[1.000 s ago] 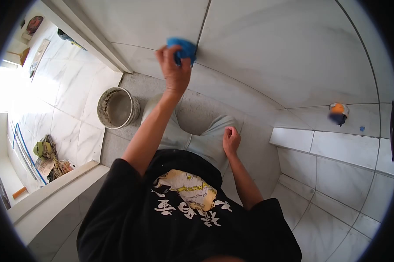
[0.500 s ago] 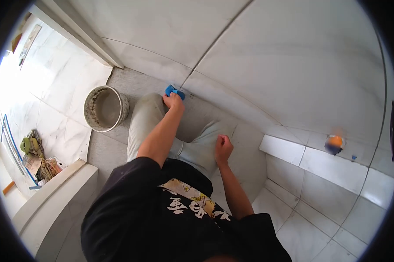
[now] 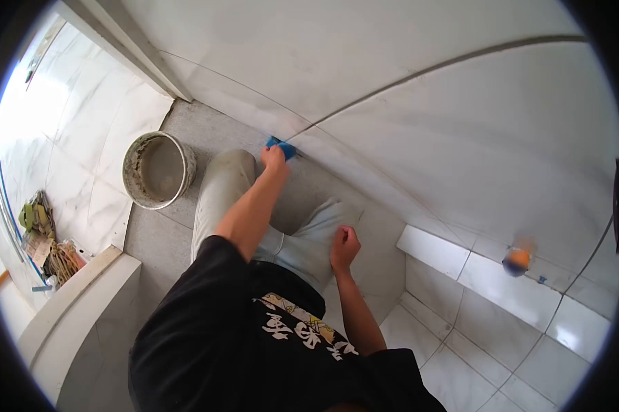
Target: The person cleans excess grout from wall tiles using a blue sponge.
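My left hand (image 3: 275,157) is closed around a blue sponge (image 3: 282,147), pressed low against the wall where the tiles meet the grey floor. Fingers and sponge are slightly blurred, and part of the sponge is covered by the hand. Just beside it, a dark joint line runs up the large white wall tiles (image 3: 392,130). My right hand (image 3: 346,248) is curled into a fist by my right knee, with nothing showing in it. To the left of my left leg stands a round, grout-smeared bucket (image 3: 131,180) with greyish liquid inside.
A white tiled ledge (image 3: 505,292) runs along the wall at right, with a blurred orange and dark object (image 3: 517,261) on it. A raised door sill (image 3: 83,295) lies at lower left. Beyond it are straps and cords (image 3: 62,264) on the marble-look floor.
The view has tilted slightly, shifting the bucket and ledge left in the picture. My left hand has moved a little along the wall base with the sponge. My right fist stays by the knee.
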Demonstrator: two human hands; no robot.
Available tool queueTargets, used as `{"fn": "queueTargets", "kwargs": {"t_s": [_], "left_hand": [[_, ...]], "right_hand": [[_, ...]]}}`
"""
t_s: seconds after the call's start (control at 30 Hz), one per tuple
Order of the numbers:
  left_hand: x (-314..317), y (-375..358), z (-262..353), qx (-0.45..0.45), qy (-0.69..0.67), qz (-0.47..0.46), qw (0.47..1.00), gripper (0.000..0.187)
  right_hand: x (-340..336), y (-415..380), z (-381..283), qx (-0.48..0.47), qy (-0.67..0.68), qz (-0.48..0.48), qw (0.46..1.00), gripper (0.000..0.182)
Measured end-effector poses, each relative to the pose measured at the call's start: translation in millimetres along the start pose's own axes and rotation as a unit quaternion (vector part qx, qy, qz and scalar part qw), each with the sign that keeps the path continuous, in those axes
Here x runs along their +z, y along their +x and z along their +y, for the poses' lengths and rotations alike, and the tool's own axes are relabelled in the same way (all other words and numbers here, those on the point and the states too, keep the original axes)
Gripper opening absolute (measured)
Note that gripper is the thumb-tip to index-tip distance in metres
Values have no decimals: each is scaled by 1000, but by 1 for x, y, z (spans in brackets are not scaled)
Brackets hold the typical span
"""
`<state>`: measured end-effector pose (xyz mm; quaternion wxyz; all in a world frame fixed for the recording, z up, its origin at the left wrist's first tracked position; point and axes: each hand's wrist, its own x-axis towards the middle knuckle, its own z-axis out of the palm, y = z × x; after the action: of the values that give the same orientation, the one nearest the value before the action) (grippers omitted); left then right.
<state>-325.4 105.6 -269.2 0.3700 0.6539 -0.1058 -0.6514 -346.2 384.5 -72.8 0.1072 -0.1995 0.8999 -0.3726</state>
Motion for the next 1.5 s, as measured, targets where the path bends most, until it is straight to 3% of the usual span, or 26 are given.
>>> {"fn": "queueTargets", "kwargs": {"t_s": [0.07, 0.13, 0.17, 0.37, 0.47, 0.53, 0.57, 0.63, 0.67, 0.73, 0.83, 0.9, 0.93, 0.97, 1.03, 1.13, 1.2, 1.27, 1.3, 1.37, 1.5], "left_hand": [[-1, 2, 20, 30, 40, -22, 999, 28], [3, -17, 26, -41, -49, 131, 989, 28], [16, -22, 35, -41, -58, 128, 989, 28], [36, -86, 127, -223, -140, 45, 964, 25], [41, -166, 195, -223, -169, 5, 960, 20], [37, -230, 232, -168, -129, -164, 964, 18], [31, -231, 228, -169, -124, -162, 964, 18], [26, -222, 219, -59, -37, -208, 976, 16], [31, -215, 210, -54, -37, -212, 975, 16], [44, -183, 174, -31, -92, -63, 993, 13], [38, -96, 128, -94, -110, -38, 989, 16], [26, -31, 92, -132, -84, 9, 988, 18], [35, -24, 102, -163, -68, 45, 983, 20], [37, -26, 97, -163, -74, 43, 983, 20], [47, -95, 116, -158, -121, -59, 978, 27], [47, -259, 180, -22, -86, -143, 986, 24], [50, -268, 180, 31, -102, -152, 983, 26], [55, -234, 150, 145, -99, -125, 977, 31], [58, -213, 135, 142, -106, -124, 976, 31], [53, -163, 105, 44, -84, -31, 995, 31], [56, -64, 70, -63, -101, 124, 985, 31]], "right_hand": [[12, 3, -2, -11, 16, 10, 1000, 14], [0, 2, -6, -11, -5, -21, 1000, 14], [2, 11, -7, -21, -6, -18, 1000, 14], [11, -1, 5, -3, 25, 13, 1000, 12], [3, 0, 4, -38, 4, 5, 999, 11], [2, 0, 4, -8, -11, -5, 1000, 10], [1, -4, 4, -1, -10, -5, 1000, 10], [2, 1, 1, -24, 2, -6, 1000, 10], [2, 4, -1, -27, 7, -3, 1000, 10], [4, 1, 0, -7, -18, -4, 1000, 10], [4, 0, 7, -68, 5, 27, 997, 11], [0, -9, 6, -30, 1, 8, 1000, 11], [4, 1, 3, -4, 3, -2, 1000, 11], [4, -2, 2, -9, 2, -2, 1000, 11], [5, 1, 9, -20, -42, 2, 999, 11], [2, 0, 2, -24, -35, -7, 999, 11], [-2, -5, 0, -14, -48, -30, 998, 13], [2, 6, -2, -20, -59, -40, 997, 15], [4, 5, 1, -27, -48, -26, 998, 15], [3, 1, 4, -30, -42, -14, 999, 15], [4, 4, -5, -20, -33, -23, 999, 15]]}}
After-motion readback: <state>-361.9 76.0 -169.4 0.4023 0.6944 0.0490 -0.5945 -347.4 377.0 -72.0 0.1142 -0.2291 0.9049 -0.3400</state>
